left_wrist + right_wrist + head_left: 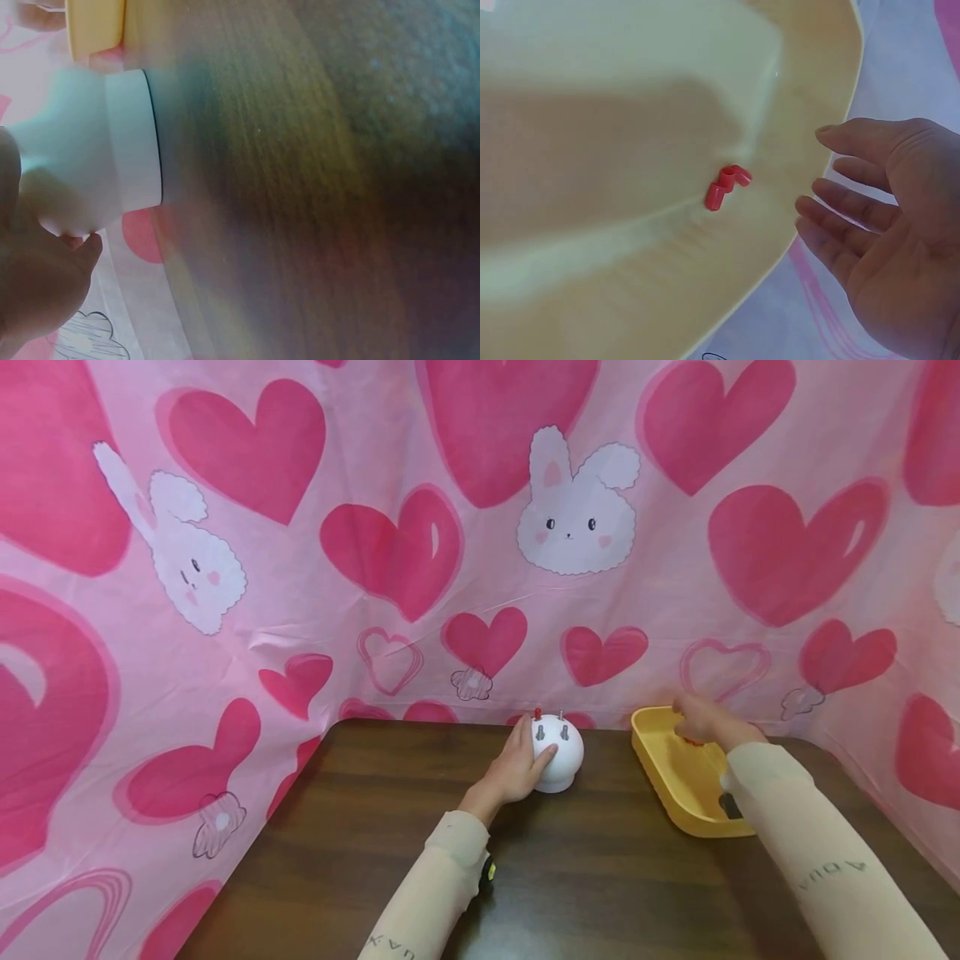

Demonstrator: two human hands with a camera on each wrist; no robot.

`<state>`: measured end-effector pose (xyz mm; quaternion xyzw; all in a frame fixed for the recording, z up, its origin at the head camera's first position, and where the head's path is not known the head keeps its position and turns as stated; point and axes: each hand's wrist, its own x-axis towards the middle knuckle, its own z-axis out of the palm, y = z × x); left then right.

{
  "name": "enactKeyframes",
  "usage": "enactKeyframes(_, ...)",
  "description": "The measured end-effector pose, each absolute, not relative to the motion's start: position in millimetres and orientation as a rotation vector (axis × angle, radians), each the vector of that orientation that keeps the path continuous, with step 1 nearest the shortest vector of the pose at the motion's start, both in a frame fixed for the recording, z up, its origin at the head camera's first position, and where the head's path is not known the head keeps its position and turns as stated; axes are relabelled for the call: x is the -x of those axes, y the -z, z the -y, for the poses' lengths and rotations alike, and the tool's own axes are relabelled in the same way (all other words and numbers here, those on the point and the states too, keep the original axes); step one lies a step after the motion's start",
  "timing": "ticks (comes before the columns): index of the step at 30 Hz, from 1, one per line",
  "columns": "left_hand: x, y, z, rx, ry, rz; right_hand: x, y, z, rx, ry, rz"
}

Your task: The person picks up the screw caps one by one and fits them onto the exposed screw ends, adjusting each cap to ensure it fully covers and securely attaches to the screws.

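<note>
Left of the yellow tray (663, 793), on the bench (390, 810), my left hand (513, 770) grips the rounded white stand (566, 766), thumb and fingers curved round its side. Grey studs (565, 733) and a red tip (537, 714) rise from it. My right hand (900, 217), fingers loosely spread, hangs at the tray's far end, near small red caps (727, 180) inside.

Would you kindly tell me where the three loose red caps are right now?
In the right wrist view, the three red caps lie clustered inside the yellow tray, to the picture's left of the right hand.
</note>
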<state>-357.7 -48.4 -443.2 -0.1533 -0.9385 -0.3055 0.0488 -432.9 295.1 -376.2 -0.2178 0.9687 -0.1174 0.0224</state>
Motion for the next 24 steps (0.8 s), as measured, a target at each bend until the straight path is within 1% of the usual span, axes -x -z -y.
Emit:
enactKeyframes(16,356.0,442.3,48.4,0.45,0.944,2.874,440.7,388.5,-305.0,0.609,0.243,-2.898)
enactKeyframes(24,354.9,440.7,48.4,0.45,0.941,2.87,437.9,403.5,-307.4,0.628,0.311,-2.874)
